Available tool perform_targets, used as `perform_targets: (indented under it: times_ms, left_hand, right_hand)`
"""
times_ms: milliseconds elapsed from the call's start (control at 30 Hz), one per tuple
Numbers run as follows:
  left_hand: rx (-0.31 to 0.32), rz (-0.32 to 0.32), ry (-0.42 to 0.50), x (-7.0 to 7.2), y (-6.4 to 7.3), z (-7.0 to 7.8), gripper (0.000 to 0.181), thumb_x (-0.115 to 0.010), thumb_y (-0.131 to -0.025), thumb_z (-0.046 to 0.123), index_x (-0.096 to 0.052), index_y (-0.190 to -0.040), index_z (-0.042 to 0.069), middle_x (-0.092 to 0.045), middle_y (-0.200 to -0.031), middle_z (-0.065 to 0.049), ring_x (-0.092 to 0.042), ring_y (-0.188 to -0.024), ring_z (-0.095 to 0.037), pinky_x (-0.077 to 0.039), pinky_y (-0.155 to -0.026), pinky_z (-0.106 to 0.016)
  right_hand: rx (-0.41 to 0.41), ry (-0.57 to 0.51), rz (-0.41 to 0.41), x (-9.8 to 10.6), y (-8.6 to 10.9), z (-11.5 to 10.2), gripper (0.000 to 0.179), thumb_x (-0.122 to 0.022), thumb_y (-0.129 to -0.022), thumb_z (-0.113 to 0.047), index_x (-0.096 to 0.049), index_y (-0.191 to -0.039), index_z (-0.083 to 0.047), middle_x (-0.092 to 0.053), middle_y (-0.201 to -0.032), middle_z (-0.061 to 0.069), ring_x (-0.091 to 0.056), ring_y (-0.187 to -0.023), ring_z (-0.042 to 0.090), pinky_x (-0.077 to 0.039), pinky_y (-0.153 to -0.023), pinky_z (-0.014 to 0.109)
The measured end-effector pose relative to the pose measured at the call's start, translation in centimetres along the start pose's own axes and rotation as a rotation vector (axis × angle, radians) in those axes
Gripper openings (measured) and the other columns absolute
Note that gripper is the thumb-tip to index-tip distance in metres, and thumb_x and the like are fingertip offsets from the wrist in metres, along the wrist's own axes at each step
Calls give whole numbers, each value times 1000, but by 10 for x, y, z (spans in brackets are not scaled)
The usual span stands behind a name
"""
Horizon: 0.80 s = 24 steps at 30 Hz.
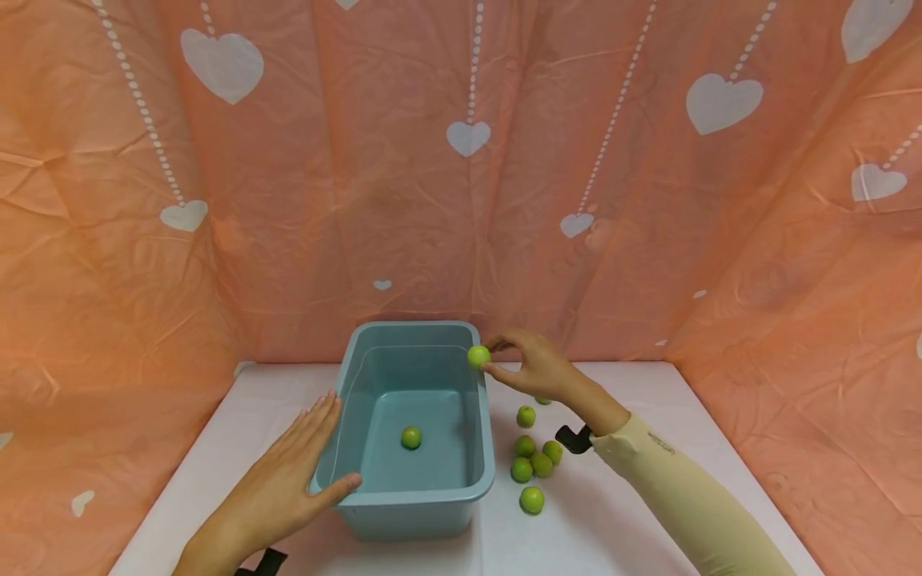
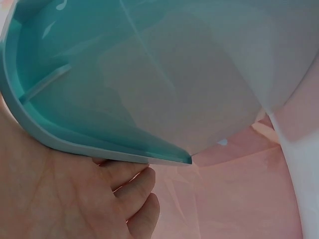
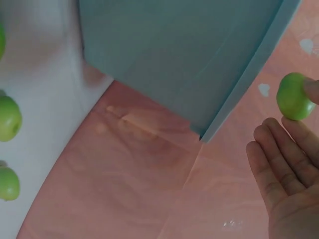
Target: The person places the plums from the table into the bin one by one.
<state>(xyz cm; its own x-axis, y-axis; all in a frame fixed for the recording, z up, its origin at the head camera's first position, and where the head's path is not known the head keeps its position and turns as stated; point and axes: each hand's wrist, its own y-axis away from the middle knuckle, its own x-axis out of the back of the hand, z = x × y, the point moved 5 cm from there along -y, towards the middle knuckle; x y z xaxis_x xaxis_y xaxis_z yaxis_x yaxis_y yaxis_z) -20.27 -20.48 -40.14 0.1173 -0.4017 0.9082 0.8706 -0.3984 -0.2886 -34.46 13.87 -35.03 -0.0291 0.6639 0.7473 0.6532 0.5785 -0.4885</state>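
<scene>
In the head view my right hand (image 1: pixel 531 366) pinches a small round green fruit (image 1: pixel 479 357) between thumb and fingertips, over the right rim of a blue-grey plastic tub (image 1: pixel 414 498). The right wrist view shows the same green fruit (image 3: pixel 294 97) held by the thumb and index finger, the other fingers extended. My left hand (image 1: pixel 288 472) rests along the tub's left rim with straight fingers, its thumb at the near left corner. In the left wrist view the palm (image 2: pixel 55 194) lies against the tub's outer side. One green fruit (image 1: pixel 411 437) sits on the tub's floor.
Several loose green fruits (image 1: pixel 542 465) lie on the white tabletop (image 1: pixel 612 512) to the right of the tub, some touching. An orange-pink curtain with white hearts (image 1: pixel 403 200) encloses the back and sides. A black wrist mount (image 1: pixel 574 439) sits under the right wrist.
</scene>
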Motion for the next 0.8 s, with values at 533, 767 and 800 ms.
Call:
perform_targets:
  times_ms: [533, 767, 800]
  left_hand:
    - [2, 1, 1, 0, 1, 0, 101, -65, -101, 64, -28, -169, 0, -23, -177, -17, -24, -162, -39, 10, -121, -6]
    - [5, 0, 2, 0, 1, -1, 101, -65, -101, 64, -28, -169, 0, -24, -177, -17, -24, -162, -39, 10, -121, -6]
    - [4, 1, 0, 0, 1, -1, 101, -65, -101, 64, -28, -169, 0, -24, -177, -17, -24, -162, -40, 10, -121, -6]
  right_hand:
    - [87, -52, -73, -22, -18, -12, 32, -85, -94, -16, -72, -120, -2, -74, -114, 8, -74, -106, 28, -62, -97, 45]
    - [127, -53, -120, -33, -28, -17, 30, -84, -94, -16, -73, -119, -4, -75, -113, 7, -73, -106, 27, -62, -97, 41]
    - [128, -50, -128, -35, -30, -18, 30, -84, -94, -17, -73, -119, -4, -74, -114, 6, -72, -106, 25, -62, -97, 40]
